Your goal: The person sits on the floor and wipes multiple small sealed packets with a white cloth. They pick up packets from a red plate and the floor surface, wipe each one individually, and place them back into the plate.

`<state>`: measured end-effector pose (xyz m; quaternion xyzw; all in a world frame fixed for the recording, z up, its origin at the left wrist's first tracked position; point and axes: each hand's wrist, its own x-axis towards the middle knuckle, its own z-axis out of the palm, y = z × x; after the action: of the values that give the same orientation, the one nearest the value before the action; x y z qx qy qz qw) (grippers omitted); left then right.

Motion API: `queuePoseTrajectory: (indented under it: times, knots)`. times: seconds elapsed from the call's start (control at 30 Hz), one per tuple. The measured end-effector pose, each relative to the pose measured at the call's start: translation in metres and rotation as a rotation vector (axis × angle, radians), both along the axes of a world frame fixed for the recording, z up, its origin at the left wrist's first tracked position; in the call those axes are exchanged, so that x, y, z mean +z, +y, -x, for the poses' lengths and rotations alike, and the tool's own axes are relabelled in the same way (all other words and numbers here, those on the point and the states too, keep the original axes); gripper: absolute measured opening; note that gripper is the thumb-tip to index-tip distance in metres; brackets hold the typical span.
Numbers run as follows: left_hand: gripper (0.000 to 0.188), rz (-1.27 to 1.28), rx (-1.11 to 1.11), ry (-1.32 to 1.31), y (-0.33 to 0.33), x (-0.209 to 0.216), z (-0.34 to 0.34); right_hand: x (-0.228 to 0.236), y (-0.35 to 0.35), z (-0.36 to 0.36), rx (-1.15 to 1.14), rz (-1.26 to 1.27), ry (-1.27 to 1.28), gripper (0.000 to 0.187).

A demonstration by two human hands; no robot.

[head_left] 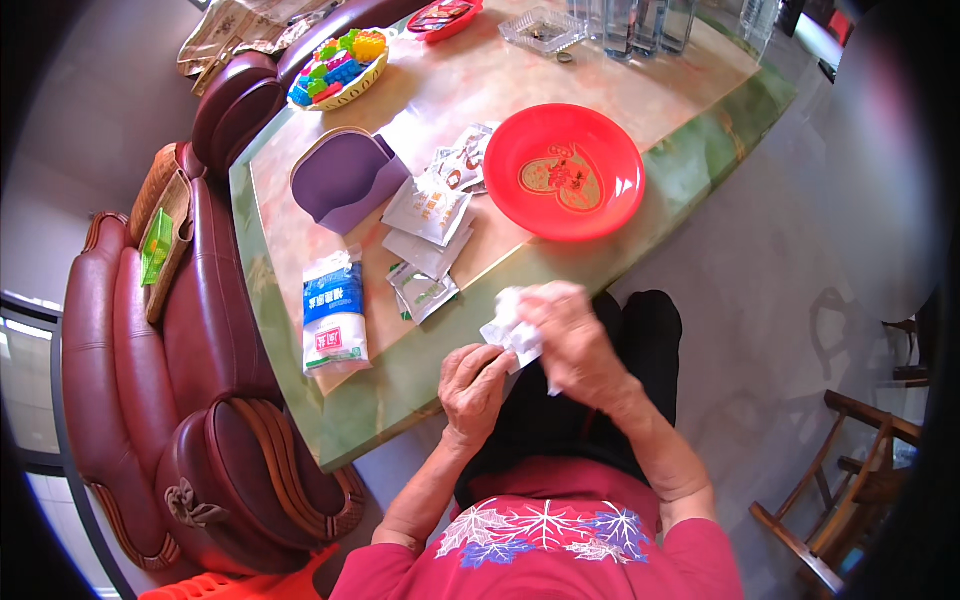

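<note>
I see the left hand (473, 394) and right hand (578, 340) both pinching crumpled white paper (507, 327); a red plate (517, 135) sits beyond them.

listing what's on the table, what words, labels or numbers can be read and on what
Wording isn't copied out here; print shows on:
White bag with blue band: large characters, plus a red-pink label; smaller print illegible.
Red plate: characters in its gold motif.
White packets: small print, mostly blurred.
Green-and-white packet: too small to read.
Crumpled white piece: none can be made out.
</note>
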<state>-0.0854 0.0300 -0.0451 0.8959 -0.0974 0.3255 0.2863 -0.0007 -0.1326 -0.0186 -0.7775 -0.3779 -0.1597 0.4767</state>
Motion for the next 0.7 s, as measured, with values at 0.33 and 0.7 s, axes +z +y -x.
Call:
queuePoseTrajectory:
  times: [0.33,0.7]
  knots:
    - [0.019,-0.027,-0.015,0.060,0.002,0.001,0.004,-0.008,0.015,0.013,0.034,0.320,-0.085,0.034]
    - [0.016,0.086,-0.047,-0.018,0.001,0.015,-0.006,-0.021,-0.034,-0.020,-0.303,0.308,-0.097,0.041]
